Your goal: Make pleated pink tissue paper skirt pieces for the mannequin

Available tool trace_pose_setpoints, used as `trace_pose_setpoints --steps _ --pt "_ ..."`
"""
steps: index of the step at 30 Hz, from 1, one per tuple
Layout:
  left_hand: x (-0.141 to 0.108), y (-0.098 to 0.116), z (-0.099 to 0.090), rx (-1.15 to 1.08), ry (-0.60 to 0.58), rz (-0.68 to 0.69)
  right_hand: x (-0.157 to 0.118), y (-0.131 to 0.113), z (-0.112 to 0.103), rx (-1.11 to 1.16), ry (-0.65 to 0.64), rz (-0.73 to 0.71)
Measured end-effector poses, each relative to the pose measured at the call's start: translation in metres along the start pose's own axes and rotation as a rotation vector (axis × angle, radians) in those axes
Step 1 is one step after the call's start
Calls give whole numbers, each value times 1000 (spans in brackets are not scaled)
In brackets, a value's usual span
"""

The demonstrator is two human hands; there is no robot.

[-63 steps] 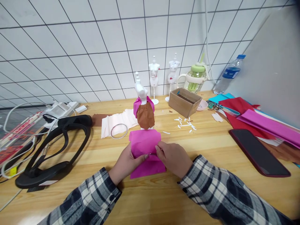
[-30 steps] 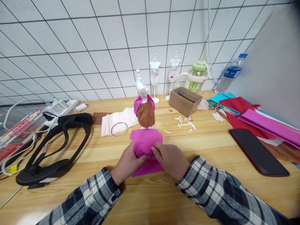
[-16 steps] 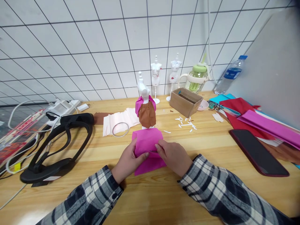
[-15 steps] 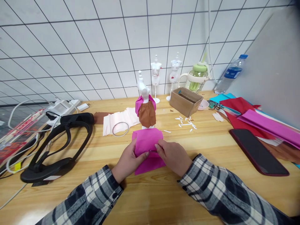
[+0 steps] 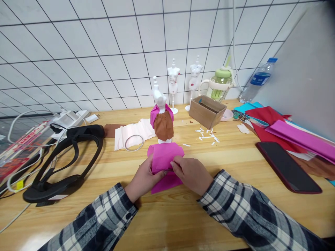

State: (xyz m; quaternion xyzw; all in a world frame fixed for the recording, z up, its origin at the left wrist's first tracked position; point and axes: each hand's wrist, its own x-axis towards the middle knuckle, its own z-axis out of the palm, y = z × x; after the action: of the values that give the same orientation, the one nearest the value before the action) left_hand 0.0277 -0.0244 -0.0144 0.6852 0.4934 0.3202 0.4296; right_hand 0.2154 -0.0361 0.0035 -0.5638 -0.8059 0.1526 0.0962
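A sheet of magenta crepe paper, folded over on itself, is held low over the table. My left hand grips its left side, thumb on top near the fold. My right hand pinches the paper on the right with thumb and finger. A small dark, thin edge shows between the two hands at the fold; what it is I cannot make out. Just behind the paper stands a small white mannequin wearing a brown skirt and a magenta wrap.
Pale pink crepe paper and a metal ring lie left of the mannequin. Two more mannequins, a cardboard box and paper scraps are behind. A phone lies right, a black headset strap left.
My right hand has shifted slightly left along the fold, and the upper right part of the magenta paper bulges out more. The left hand keeps its hold.
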Motion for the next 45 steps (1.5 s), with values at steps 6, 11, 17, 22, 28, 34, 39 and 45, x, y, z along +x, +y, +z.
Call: trace_pose_setpoints --steps 6,11,17,22,28,34,39,45 --pt "0 -3 1 -22 -28 -1 0 -3 1 -13 14 -7" --pt "0 -6 1 -100 -46 4 1 -1 1 -58 16 25" --pt "0 -6 -1 -293 -89 32 2 2 -1 -75 32 57" --pt "1 -3 2 -348 -96 30 3 3 -2 -64 6 66" --pt "2 -1 2 -419 -97 -7 1 3 -3 -51 -12 57" --pt "3 1 2 -445 -106 -18 2 3 -3 -9 -8 37" --pt "3 2 4 -460 -80 -25 1 1 0 60 9 35" --pt "2 6 6 -547 -54 -36 -2 -2 0 107 26 43"
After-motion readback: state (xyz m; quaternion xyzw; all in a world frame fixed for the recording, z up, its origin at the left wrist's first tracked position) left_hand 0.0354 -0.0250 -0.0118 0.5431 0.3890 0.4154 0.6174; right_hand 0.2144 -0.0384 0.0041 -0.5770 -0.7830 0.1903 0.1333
